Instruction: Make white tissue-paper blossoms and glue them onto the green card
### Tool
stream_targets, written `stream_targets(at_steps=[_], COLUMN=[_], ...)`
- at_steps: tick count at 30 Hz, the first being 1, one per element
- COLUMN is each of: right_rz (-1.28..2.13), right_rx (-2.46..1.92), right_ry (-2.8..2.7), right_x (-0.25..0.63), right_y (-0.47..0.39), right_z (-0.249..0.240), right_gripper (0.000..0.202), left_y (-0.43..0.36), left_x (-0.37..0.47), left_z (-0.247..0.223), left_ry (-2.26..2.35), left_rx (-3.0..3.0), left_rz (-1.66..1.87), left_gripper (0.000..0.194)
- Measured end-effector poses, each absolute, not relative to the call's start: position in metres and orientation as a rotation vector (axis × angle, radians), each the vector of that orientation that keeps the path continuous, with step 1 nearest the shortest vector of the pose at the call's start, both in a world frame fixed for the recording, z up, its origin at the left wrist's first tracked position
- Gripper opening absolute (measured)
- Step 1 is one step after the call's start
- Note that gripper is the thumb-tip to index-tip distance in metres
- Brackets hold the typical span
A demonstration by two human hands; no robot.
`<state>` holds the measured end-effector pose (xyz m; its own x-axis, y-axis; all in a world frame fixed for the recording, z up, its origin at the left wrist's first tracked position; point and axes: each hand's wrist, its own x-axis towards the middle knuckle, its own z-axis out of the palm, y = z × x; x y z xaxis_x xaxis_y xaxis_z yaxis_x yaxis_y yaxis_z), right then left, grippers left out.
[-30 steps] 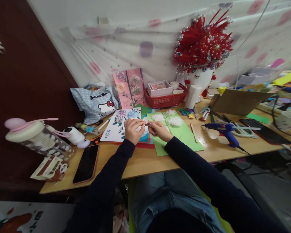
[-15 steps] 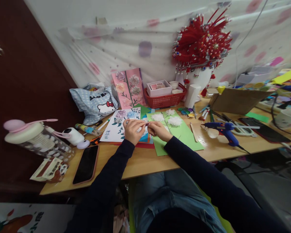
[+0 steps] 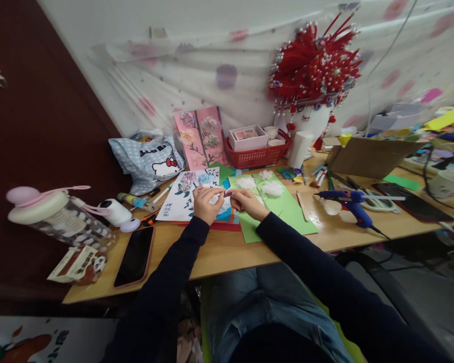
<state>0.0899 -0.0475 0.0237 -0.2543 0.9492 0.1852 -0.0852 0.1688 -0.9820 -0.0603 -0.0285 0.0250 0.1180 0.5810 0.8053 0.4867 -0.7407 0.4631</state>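
Note:
My left hand (image 3: 208,205) and my right hand (image 3: 248,203) meet fingertip to fingertip over the papers at the table's middle. The left fingers stretch toward the right ones with the thumb curled below them; a bit of white shows by that thumb. My right hand is curled in a pinch, and what it holds is too small to make out. Under the right wrist lies a light green card (image 3: 287,222) bearing fluffy white paper flowers (image 3: 273,189). A white sheet with painted flowers (image 3: 174,205) lies just left of my left hand.
A blue glue gun (image 3: 348,204) and a wooden stick (image 3: 302,205) lie to the right. Behind stand a red basket (image 3: 255,159) and a pink flower card (image 3: 196,138). On the left are a phone (image 3: 135,255), a bottle (image 3: 64,217) and a checked bag (image 3: 144,164).
The left fingers have straightened a little and the gap above the left thumb has widened. The right hand has barely shifted; everything on the table stays put.

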Motion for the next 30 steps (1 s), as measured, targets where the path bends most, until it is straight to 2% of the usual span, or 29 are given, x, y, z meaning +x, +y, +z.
stream_targets(at_steps=[6, 20, 30], right_rz=[1.212, 1.221, 1.217], right_rx=[-0.924, -0.911, -0.913], right_ry=[-1.425, -1.423, -1.435], right_x=[0.0895, 0.0889, 0.0892], right_y=[-0.0493, -0.0485, -0.0501], right_z=[0.0256, 0.0249, 0.0261], right_gripper=[0.025, 0.017, 0.024], left_y=[-0.0277, -0.0235, -0.0233], left_x=[-0.0603, -0.0622, -0.0611], left_z=[0.0234, 0.0195, 0.0207], left_ry=[1.096, 0.916, 0.929], left_rx=[2.307, 2.475, 2.479], left_rz=[1.714, 1.784, 1.787], left_gripper=[0.011, 0.013, 0.014])
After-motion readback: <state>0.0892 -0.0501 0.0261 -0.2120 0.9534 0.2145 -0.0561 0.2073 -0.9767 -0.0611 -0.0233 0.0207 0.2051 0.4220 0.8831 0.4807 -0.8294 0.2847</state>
